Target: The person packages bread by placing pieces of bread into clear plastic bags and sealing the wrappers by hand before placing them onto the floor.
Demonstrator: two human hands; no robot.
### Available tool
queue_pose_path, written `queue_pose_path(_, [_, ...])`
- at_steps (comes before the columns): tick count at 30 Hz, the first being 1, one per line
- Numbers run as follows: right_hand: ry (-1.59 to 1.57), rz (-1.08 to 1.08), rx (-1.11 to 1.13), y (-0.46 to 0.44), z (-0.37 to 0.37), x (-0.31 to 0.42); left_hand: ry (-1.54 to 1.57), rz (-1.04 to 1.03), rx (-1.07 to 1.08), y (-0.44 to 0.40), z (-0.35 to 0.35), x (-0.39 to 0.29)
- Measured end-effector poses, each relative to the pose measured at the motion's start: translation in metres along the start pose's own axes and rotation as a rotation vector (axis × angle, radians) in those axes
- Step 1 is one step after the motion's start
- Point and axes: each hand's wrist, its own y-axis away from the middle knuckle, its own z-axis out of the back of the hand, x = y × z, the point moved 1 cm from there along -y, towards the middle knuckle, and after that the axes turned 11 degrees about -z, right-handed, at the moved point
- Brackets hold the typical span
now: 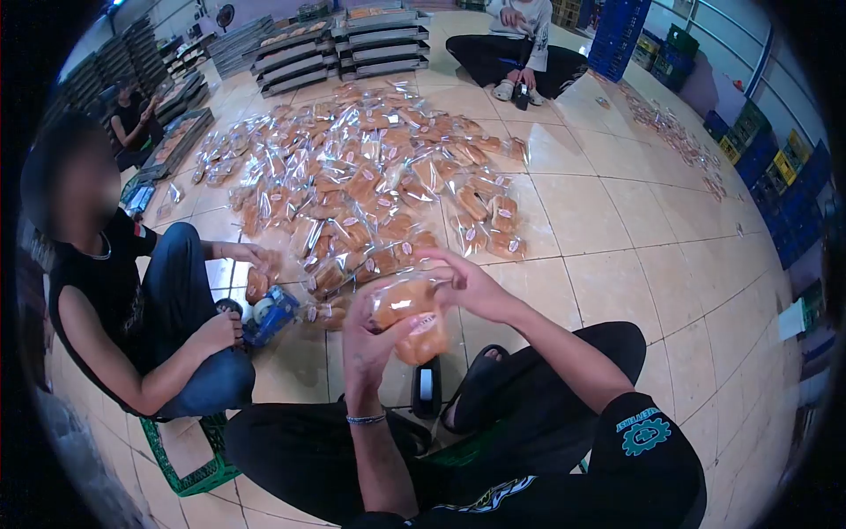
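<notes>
A clear plastic bag of bread (pixel 421 339) with a small round label is held up in front of me. My left hand (pixel 366 331) grips its left side, the thumb lying across the front. At the bag's upper right edge, my right hand (pixel 471 286) pinches the plastic with its fingers. Just beyond both hands lies a wide pile of bagged bread (pixel 361 181) on the tiled floor. Below the held bag, a black device with a light face (pixel 426 388) stands between my legs.
A co-worker (pixel 132 317) sits close at the left, near a blue tape roll (pixel 271 316) and a green crate (pixel 189 480). Another person (pixel 520 44) sits beyond the pile. Stacked trays (pixel 379 48) stand behind; blue crates (pixel 621 35) stand at the back right.
</notes>
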Motion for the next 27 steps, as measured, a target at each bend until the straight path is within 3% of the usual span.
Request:
queue_pose_path(1, [-0.391,-0.067,-0.018,-0.006,0.001,-0.021,-0.037,0.013,-0.091,0.0,0.005,0.0])
queue_pose_path(3, [-0.214,-0.345,-0.185,-0.029,0.018,-0.106,-0.076,0.022,-0.184,0.001,0.01,-0.003])
queue_pose_path(5, [0.563,-0.643,-0.134,-0.036,0.031,-0.208,-0.032,-0.001,-0.3,0.0,0.013,-0.009])
queue_pose_path(7, [0.555,-0.862,0.124,-0.024,0.017,-0.258,-0.047,-0.037,-0.31,0.0,0.015,-0.005])
queue_pose_path(9, [0.281,-0.825,0.153,-0.003,-0.013,-0.261,-0.06,-0.055,-0.321,-0.001,0.015,-0.005])
queue_pose_path(14, [0.035,-0.82,-0.012,-0.005,-0.048,-0.284,-0.034,-0.052,-0.303,-0.001,0.008,-0.004])
queue_pose_path(16, [0.096,-0.547,-0.236,-0.004,-0.06,-0.293,-0.052,-0.068,-0.307,-0.002,0.015,0.001])
queue_pose_path(17, [0.114,-0.479,-0.213,-0.001,-0.059,-0.299,-0.054,-0.077,-0.318,0.001,0.018,0.003])
queue_pose_path(18, [0.604,-0.139,-0.507,0.008,-0.065,-0.292,-0.063,-0.056,-0.32,0.003,0.019,0.001])
queue_pose_path(20, [0.808,0.363,-0.448,0.01,-0.058,-0.234,0.006,-0.024,-0.364,0.001,0.016,-0.006])
queue_pose_path(24, [0.556,0.339,-0.212,-0.015,-0.057,-0.24,0.017,-0.004,-0.365,-0.001,0.016,-0.005])
queue_pose_path(26, [0.109,-0.359,-0.438,-0.045,-0.042,-0.261,0.007,-0.002,-0.381,-0.002,0.015,-0.004])
queue_pose_path(27, [0.214,-0.363,-0.374,-0.056,-0.036,-0.269,0.008,0.0,-0.364,-0.002,0.014,-0.004])
